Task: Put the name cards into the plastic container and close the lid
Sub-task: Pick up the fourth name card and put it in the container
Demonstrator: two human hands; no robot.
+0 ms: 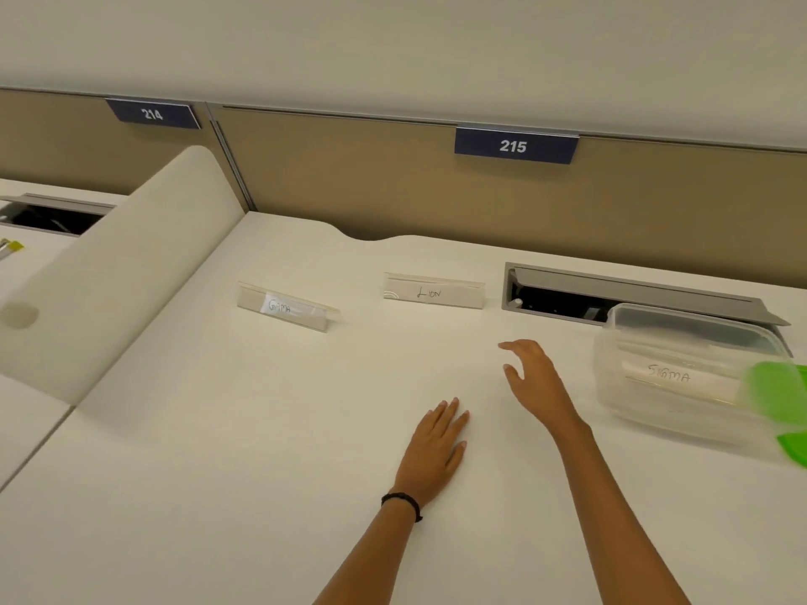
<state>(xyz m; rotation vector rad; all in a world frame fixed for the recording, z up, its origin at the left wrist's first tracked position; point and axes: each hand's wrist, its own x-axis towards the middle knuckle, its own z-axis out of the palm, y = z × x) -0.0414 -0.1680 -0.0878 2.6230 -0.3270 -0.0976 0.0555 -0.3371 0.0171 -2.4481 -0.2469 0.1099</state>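
Head view shows our right hand [530,377] open and empty, reaching up-frame toward the Lion card [434,291] at centre, where we may knock the light holder flat before gripping it.

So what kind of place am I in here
Most likely an open-plan office: numbered desk signs 214 and 215 on a partition panel, and a white desk with a cable hatch.
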